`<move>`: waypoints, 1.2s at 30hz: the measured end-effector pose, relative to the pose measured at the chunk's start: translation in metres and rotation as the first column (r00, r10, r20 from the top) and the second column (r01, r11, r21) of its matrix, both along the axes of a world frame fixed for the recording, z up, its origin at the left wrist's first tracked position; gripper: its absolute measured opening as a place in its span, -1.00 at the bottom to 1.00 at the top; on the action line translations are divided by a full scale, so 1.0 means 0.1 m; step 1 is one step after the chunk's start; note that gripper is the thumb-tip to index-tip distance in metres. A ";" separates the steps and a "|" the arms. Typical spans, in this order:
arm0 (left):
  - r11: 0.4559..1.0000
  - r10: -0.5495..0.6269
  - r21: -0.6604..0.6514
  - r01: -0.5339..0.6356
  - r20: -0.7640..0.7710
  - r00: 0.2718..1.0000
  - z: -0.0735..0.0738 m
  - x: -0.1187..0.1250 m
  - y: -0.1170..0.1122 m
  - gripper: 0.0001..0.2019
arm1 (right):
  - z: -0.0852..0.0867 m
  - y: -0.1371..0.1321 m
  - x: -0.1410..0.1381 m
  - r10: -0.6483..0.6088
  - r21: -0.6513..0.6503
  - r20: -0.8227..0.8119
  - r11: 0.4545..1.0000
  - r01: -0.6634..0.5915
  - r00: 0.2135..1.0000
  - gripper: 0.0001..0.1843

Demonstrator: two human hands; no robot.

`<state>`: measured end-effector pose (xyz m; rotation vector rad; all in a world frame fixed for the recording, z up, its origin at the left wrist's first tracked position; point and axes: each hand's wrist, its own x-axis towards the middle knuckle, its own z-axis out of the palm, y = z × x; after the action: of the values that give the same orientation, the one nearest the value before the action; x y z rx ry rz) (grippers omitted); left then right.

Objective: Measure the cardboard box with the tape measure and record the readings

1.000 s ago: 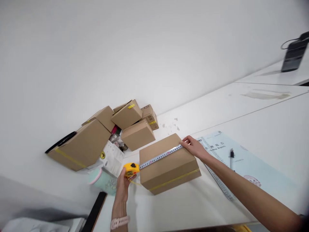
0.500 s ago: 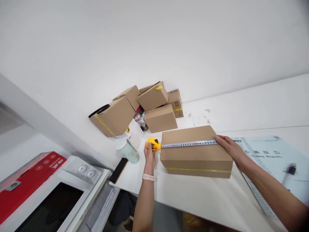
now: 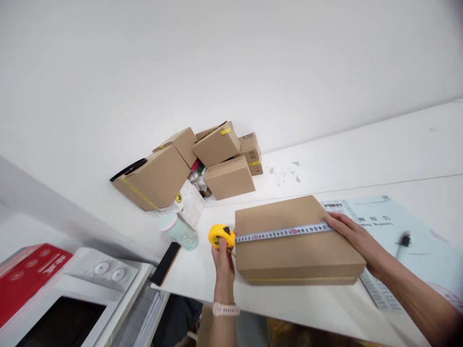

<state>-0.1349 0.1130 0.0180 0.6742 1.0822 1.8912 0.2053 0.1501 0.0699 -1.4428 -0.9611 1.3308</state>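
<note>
A closed cardboard box lies on the white table in front of me, a strip of yellow tape along its near side. Across its top runs the silver blade of a yellow tape measure. My left hand grips the tape measure's case just off the box's left edge. At the opposite edge, my right hand pins the blade's end against the box, its fingers over the top edge. The thumb of that hand is hidden.
Several cardboard boxes are piled against the wall at the back left. Nearer stand a mint-green cup and a black flat object. A white microwave is at lower left. Light-blue printed sheets lie at right.
My view has turned slightly, so the background sits farther left. The box and both hands appear lower and a little nearer, with the blade still stretched across the top.
</note>
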 end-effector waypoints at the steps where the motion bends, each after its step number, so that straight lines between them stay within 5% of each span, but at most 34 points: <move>1: 1.000 0.006 0.003 -0.006 -0.001 1.000 -0.02 0.02 -0.08 -0.53 | 0.00 -0.07 0.03 -0.001 -0.005 -0.015 1.000 0.001 1.000 -0.41; 4: 1.000 0.008 0.011 -0.008 -0.007 1.000 -0.03 0.04 -0.18 -0.44 | 0.02 -0.21 0.06 -0.011 -0.023 -0.071 1.000 0.009 0.997 -0.39; 10: 1.000 0.014 0.007 -0.014 -0.033 0.999 -0.02 0.04 -0.04 -0.68 | -0.03 -0.20 0.05 -0.047 -0.054 -0.097 0.998 0.042 0.994 -0.39; 28: 0.995 -0.078 0.052 0.081 -0.042 0.996 -0.28 -0.09 -0.01 -0.65 | -0.18 -0.14 0.09 -0.114 -0.088 -0.082 0.990 0.107 0.990 -0.41; 36: 0.996 -0.069 0.050 0.071 -0.036 0.997 -0.25 -0.09 -0.01 -0.64 | -0.22 -0.13 0.09 -0.104 -0.081 -0.092 0.992 0.097 0.990 -0.42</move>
<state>-0.1437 0.1116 -0.0073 0.7665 1.0218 1.8583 0.2146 0.1372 0.0483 -1.4515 -0.7720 1.3625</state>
